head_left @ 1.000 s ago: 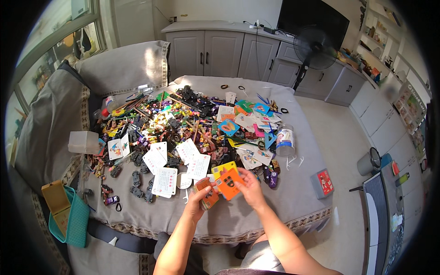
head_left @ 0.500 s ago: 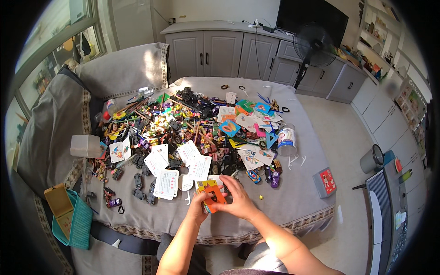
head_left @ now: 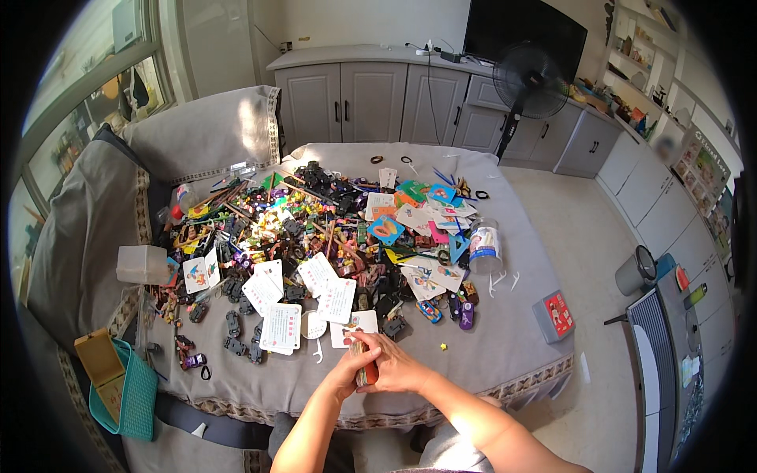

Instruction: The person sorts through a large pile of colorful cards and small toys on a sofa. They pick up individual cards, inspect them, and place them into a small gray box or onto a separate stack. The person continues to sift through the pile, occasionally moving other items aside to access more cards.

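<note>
Near the front edge of the cloth-covered surface, my left hand (head_left: 344,373) and my right hand (head_left: 397,366) are closed around a stack of cards (head_left: 365,372). The stack is turned edge-on, and orange and pale edges show between my fingers. Just beyond my fingertips lies a white picture card (head_left: 356,324). To its left are white printed cards (head_left: 281,327), some overlapping, and a round white disc (head_left: 313,324). A small white hook-shaped piece (head_left: 318,351) rests below the disc.
A large heap of small toys (head_left: 315,213) covers the middle. Coloured cards (head_left: 386,229) and a clear jar (head_left: 486,246) sit on its right. A grey box with a red face (head_left: 554,315) stands near the right edge. A teal basket (head_left: 140,394) is at lower left, a fan (head_left: 530,83) beyond.
The card stack has tilted from showing its orange and yellow faces to edge-on. My hands have closed around it and moved slightly nearer me, uncovering the white picture card. The view shifted slightly.
</note>
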Motion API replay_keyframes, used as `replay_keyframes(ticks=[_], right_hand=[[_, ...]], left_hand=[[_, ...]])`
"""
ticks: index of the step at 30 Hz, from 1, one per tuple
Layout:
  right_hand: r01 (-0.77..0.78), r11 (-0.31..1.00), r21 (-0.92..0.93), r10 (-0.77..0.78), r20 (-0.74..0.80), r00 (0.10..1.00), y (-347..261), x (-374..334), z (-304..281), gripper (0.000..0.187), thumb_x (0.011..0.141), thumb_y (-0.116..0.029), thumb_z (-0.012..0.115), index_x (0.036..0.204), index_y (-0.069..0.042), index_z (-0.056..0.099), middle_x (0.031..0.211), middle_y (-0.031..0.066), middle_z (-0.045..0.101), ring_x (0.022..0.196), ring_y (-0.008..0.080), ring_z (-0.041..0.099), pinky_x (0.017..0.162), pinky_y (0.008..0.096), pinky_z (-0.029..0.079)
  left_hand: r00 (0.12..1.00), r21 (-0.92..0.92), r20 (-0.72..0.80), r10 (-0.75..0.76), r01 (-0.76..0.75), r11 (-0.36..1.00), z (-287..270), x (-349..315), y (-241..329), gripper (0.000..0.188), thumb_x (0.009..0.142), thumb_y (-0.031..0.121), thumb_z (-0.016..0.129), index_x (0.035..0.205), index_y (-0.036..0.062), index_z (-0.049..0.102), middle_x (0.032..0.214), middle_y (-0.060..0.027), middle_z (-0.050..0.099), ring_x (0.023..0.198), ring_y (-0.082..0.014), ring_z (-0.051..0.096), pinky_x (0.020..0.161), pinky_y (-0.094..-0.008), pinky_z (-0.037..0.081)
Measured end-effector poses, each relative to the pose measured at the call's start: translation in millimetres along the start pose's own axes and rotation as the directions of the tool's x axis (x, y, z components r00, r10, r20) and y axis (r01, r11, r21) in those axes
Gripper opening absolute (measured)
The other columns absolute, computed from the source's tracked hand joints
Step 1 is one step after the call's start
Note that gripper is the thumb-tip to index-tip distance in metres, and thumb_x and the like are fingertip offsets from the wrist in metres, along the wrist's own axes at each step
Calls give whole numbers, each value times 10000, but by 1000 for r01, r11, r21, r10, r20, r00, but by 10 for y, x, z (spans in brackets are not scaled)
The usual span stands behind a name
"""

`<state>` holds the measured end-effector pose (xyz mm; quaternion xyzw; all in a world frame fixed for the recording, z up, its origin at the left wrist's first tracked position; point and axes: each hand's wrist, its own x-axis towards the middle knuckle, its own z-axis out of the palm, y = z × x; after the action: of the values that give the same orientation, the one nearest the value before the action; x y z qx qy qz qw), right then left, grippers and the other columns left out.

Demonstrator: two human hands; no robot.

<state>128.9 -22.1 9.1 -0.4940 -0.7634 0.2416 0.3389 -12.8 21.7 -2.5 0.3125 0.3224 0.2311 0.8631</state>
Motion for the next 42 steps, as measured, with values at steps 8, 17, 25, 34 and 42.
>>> replay_keyframes(ticks=[8, 17, 25, 34, 42], right_hand=[[49, 999, 3, -49, 14, 999, -76, 74, -82, 883, 640, -320, 784, 1347, -107, 301, 1299, 107, 413, 1217, 279, 397, 1036, 408, 293], [-323, 944, 75, 327, -373, 869, 1085, 1057, -847, 569, 756, -214, 677, 1253, -45, 457, 1176, 137, 568, 1077, 268, 545, 910, 360, 427], [-503, 786, -359, 365, -387, 847, 1925, 1847, -775, 574, 702, -243, 692, 1206, -67, 482, 1125, 140, 585, 1060, 302, 553, 879, 389, 449], [-694, 708, -131, 574, -466, 674, 2045, 1997, -1042, 547, 753, -429, 599, 1127, -32, 551, 990, 155, 642, 945, 312, 602, 845, 406, 449], [-734, 576, -360, 636, -366, 679, 1807, 2152, -969, 383, 695, -398, 619, 889, -70, 665, 847, 120, 666, 814, 282, 618, 655, 422, 521]], left_hand=[[1000, -52, 23, 13, -12, 999, 24, -57, 56, 552, 782, 214, 643, 1258, 71, 402, 1134, -95, 538, 1047, -217, 546, 856, -353, 469], [952, -161, -135, 274, -294, 942, -199, -45, 368, 433, 777, 171, 620, 1152, 12, 475, 977, -107, 595, 920, -255, 609, 801, -377, 492], [938, -121, -166, 303, -324, 938, -306, -6, 393, 505, 785, 148, 590, 1230, -19, 420, 1023, -140, 581, 970, -293, 601, 818, -402, 494], [939, -141, -181, 294, -320, 937, -344, -24, 415, 542, 771, 146, 595, 1244, -29, 396, 1036, -154, 572, 986, -308, 594, 825, -414, 494], [941, -131, -183, 285, -311, 941, -326, -14, 411, 539, 767, 143, 601, 1239, -31, 406, 1037, -153, 576, 973, -285, 600, 811, -396, 504]])
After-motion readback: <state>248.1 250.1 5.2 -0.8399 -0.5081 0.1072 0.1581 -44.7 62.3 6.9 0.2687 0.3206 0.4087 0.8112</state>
